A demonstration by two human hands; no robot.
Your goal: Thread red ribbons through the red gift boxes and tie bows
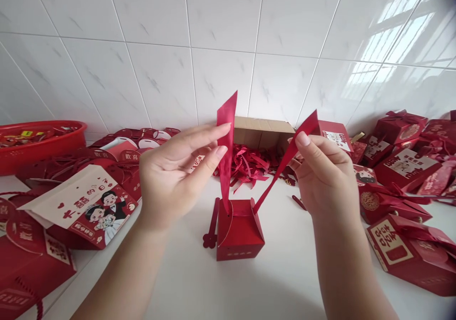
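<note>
A small red gift box [241, 237] stands upright on the white table, with a red ribbon [225, 168] threaded through the holes at its top. My left hand [178, 172] is raised above the box on the left, thumb and fingers at one ribbon end, which sticks up past the fingertips. On the right my right hand [322, 172] pinches the other end between thumb and forefinger. The two ends spread apart in a V. Beside the box's left side lies a dark red strip with a flower-shaped end [210, 240].
Behind the box, an open cardboard box [263, 125] stands by loose red ribbons [249, 165]. Red gift boxes [103, 210] crowd the left, near a red basin [39, 151]. Finished-looking boxes with ribbons [409, 253] fill the right. A tiled wall [224, 15] rises behind.
</note>
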